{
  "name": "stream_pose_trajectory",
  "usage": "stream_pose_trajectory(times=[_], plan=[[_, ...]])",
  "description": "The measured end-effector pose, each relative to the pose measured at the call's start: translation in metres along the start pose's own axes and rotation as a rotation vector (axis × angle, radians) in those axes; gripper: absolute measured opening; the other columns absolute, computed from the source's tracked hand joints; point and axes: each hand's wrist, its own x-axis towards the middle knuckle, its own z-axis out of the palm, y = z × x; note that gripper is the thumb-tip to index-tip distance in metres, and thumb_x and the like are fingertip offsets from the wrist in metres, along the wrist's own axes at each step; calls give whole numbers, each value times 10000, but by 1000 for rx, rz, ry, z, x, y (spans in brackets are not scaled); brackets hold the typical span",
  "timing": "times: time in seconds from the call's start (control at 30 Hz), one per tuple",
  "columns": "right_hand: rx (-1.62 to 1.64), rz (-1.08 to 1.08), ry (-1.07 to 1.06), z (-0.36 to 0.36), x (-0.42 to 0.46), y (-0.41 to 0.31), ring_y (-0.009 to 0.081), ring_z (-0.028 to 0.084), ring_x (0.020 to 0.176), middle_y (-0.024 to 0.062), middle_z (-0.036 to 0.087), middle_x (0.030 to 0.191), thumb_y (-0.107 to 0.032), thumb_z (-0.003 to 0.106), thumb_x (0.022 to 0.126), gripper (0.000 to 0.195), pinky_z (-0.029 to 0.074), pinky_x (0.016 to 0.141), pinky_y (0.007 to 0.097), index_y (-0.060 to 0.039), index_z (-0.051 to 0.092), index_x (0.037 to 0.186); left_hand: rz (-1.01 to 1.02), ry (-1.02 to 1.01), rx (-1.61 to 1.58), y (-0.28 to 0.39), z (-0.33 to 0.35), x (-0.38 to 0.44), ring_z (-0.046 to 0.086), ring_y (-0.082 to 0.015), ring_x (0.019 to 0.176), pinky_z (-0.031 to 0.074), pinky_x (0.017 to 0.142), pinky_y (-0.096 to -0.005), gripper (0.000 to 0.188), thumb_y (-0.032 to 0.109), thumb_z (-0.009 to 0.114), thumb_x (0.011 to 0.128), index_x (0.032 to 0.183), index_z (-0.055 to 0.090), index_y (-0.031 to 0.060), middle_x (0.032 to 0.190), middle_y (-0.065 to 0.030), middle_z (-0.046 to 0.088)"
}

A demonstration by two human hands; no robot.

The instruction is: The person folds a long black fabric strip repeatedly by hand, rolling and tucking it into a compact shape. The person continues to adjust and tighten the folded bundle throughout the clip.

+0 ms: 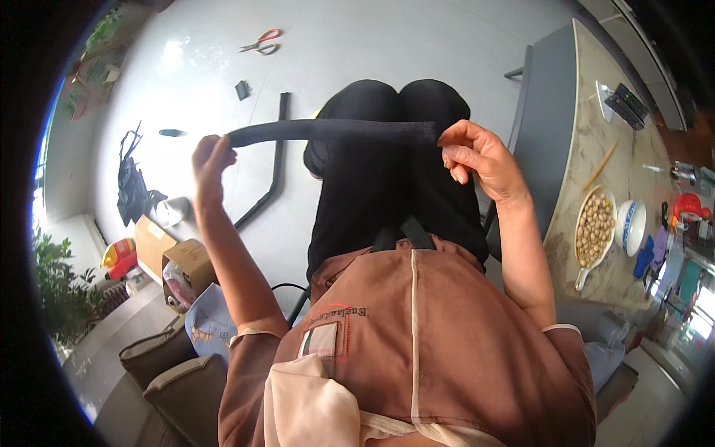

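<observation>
A flat black fabric strip [335,129] stretches sideways above my thighs, close to the knees. My left hand [209,165] pinches its left end between thumb and fingers. At the squared right end, the fingertips of my right hand [483,159] grip the edge, with the lower fingers curled loosely. Beyond the left part of the strip, a second long black strip [277,162] lies bent on the floor. My legs in black trousers [385,190] are under the held strip and hide part of the floor.
Red-handled scissors [262,43], a small dark piece [242,90] and a dark oval object [173,133] lie on the floor. Left are a black bag [133,187] and cardboard boxes [184,260]. A marbled table [564,223] at right bears a dish of round nuts [596,229] and a bowl [633,226].
</observation>
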Motion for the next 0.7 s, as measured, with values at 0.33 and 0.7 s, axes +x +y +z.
stream_pose_trajectory(times=[0.33, 0.7], plan=[[-218, -156, 789, -3, 2, 50, 91, 562, 627, 44, 590, 822, -218, 599, 921, 321, 459, 497, 218, -32, 521, 1172, -157, -226, -31, -34, 71, 5, 563, -107, 612, 475, 586, -232, 151, 142, 644, 858, 844, 547, 27, 718, -25, 567], [85, -70, 632, -21, 4, 64, 97, 616, 732, 21, 630, 836, -148, 700, 844, 219, 489, 622, 221, -23, 589, 986, -122, -184, 98, -40, 68, 3, 590, -121, 601, 484, 579, -263, 162, 144, 652, 845, 862, 559, 13, 699, -58, 606]])
